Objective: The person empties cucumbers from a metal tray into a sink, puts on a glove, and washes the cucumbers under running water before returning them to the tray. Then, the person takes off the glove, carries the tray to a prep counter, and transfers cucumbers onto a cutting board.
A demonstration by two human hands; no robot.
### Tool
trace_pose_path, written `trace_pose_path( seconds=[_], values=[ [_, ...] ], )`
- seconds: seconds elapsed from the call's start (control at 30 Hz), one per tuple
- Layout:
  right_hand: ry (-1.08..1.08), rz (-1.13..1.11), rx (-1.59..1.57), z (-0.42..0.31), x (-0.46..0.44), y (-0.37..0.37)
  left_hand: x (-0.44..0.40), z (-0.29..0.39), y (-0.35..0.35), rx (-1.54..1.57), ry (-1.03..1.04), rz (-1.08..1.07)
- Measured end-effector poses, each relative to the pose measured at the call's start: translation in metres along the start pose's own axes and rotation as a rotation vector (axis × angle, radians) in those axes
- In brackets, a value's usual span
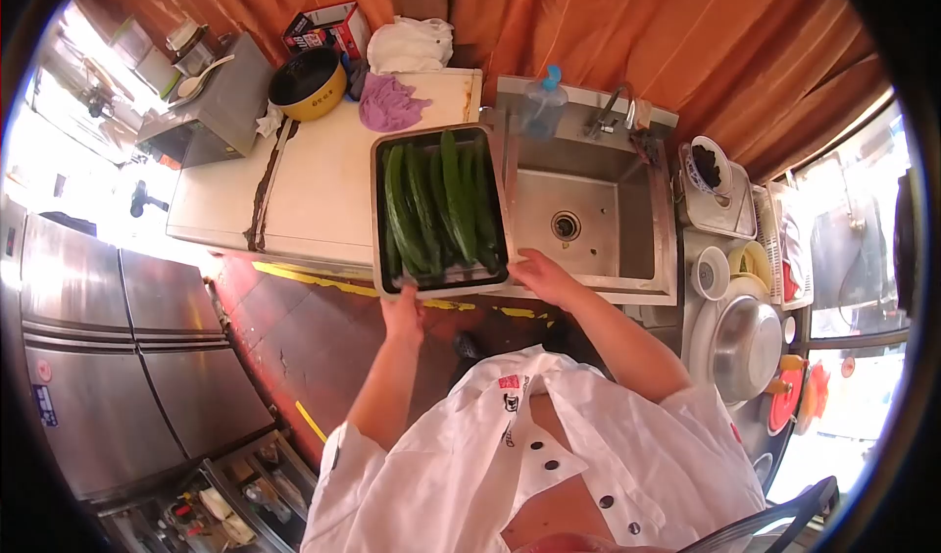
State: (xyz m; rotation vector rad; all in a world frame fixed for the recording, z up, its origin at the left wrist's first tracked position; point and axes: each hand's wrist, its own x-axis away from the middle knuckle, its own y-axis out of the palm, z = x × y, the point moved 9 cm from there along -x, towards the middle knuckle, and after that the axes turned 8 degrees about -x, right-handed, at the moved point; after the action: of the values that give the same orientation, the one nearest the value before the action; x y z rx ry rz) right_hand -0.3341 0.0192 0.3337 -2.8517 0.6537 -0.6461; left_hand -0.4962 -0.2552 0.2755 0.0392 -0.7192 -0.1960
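Several long green cucumbers lie side by side in a dark-lined rectangular metal tray. The tray sits at the right end of the white counter, beside the sink, with its near edge at the counter's front. My left hand grips the near left corner of the tray, fingers partly hidden under the rim. At the near right corner, my right hand is closed on the tray's edge.
Right of the tray is a steel sink with a faucet and a blue-capped bottle. A yellow pot and purple cloth stand behind left. Bowls are at right, a steel refrigerator at left.
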Motion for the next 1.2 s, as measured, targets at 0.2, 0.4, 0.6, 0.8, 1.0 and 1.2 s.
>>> trace_pose_path(
  seconds=[0.2, 0.4, 0.6, 0.8, 1.0, 1.2],
  values=[
    [0.090, -0.022, 0.100, 0.042, -0.066, -0.005, -0.008, -0.005, -0.026, -0.122, 0.001, -0.106],
    [0.088, -0.065, -0.084, 0.037, -0.066, -0.005, -0.049, 0.031, -0.013, -0.313, -0.106, -0.372],
    [0.059, -0.199, -0.177, 0.040, -0.023, -0.013, -0.035, 0.002, 0.001, -0.319, -0.066, -0.469],
    [-0.057, -0.025, 0.260, 0.022, 0.026, -0.095, 0.042, -0.055, 0.022, -0.116, -0.039, -0.366],
    [-0.208, 0.022, 0.334, -0.076, 0.032, -0.110, 0.116, -0.090, 0.075, -0.078, -0.047, -0.342],
    [0.191, -0.151, 0.363, -0.015, 0.032, -0.130, 0.190, -0.105, 0.164, -0.220, -0.027, -0.215]
  ],
)
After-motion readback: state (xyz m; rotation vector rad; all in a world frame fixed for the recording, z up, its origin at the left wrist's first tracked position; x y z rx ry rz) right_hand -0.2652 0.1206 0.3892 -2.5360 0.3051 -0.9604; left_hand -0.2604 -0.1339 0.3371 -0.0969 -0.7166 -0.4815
